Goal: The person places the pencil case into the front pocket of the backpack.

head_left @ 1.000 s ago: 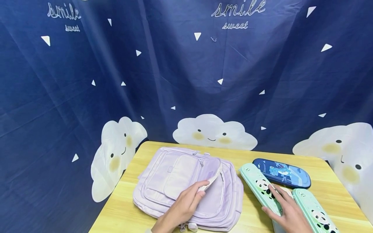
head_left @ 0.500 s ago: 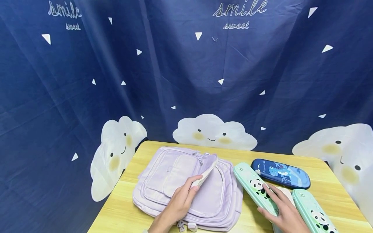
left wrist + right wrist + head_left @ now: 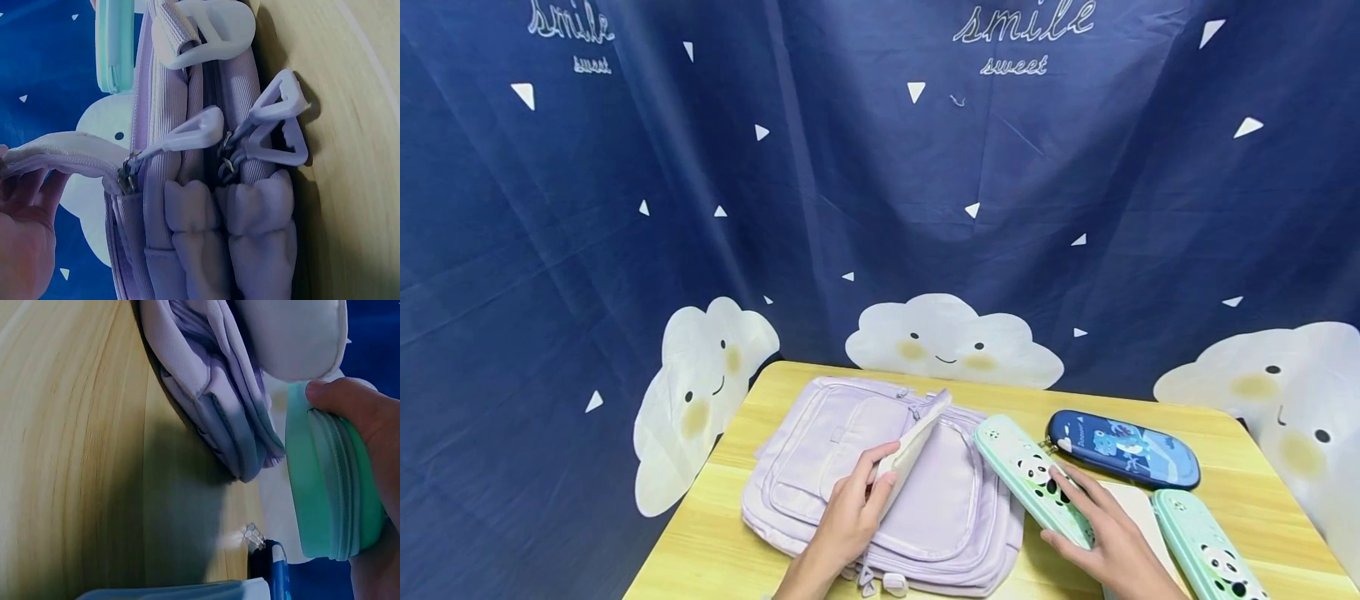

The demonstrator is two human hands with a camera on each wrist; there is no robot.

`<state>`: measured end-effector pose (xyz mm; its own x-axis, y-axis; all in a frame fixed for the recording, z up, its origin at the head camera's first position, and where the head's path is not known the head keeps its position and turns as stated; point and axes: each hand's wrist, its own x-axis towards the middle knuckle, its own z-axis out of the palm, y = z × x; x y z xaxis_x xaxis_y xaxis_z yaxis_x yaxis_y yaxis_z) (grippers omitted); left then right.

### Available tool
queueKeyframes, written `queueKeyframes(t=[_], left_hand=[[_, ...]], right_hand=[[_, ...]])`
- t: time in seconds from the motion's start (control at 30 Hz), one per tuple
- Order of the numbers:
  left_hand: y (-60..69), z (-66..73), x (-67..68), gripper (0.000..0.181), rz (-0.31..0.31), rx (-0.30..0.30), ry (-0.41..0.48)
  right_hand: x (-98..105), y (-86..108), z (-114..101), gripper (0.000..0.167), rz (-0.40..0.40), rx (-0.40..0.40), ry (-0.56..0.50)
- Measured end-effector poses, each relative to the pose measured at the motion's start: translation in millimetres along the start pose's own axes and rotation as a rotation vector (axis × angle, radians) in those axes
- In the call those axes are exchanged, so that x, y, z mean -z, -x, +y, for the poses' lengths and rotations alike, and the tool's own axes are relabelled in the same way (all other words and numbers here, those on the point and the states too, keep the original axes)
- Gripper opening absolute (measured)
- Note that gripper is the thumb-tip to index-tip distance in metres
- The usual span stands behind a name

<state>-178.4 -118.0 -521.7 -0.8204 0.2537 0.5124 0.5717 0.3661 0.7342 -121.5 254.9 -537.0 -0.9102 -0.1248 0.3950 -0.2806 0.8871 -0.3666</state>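
Note:
A lilac backpack lies flat on the table with its front pocket unzipped. My left hand pinches the edge of the pocket flap and holds it raised. Zipper pulls hang from the bag's side in the left wrist view. My right hand grips a mint-green panda pencil case, thumb on one side and fingers over the top. In the right wrist view this pencil case is held up off the table, next to the bag's edge. Its far end is near the pocket opening.
A navy dinosaur pencil case lies at the back right of the wooden table. A second mint panda pencil case is at the front right, beside a flat white object partly behind my right hand. A dark blue cloud-print curtain hangs behind.
My right hand has carried the mint pencil case leftward, from beside the navy case to the backpack's right edge. My left hand has pulled the flap farther left and more upright.

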Motion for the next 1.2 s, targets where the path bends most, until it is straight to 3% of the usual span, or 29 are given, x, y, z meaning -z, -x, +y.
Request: queueKeyframes(t=[0.17,0.5,0.83,1.1,1.2], left_hand=[[-0.3,-2.2,4.8,0.04,0.028,0.016,0.018],[-2.3,-2.9,19.0,0.042,-0.01,0.036,0.007],[-8.6,-1.8,46.4,0.056,-0.133,0.169,0.036],[-17.6,-2.6,50.9,0.044,-0.233,0.092,0.009],[-20.5,-2.3,51.4,0.043,-0.263,0.103,0.023]], right_hand=[[-4,-2.3,-6,0.087,-0.002,0.036,-0.002],[-14,-5.7,-15,0.085,-0.027,0.093,-0.032],[-20,-4.4,-19,0.085,-0.024,0.138,-0.038],[-24,-6.7,-21,0.085,-0.064,0.158,-0.066],[-24,-7.0,-22,0.084,-0.064,0.18,-0.077]])
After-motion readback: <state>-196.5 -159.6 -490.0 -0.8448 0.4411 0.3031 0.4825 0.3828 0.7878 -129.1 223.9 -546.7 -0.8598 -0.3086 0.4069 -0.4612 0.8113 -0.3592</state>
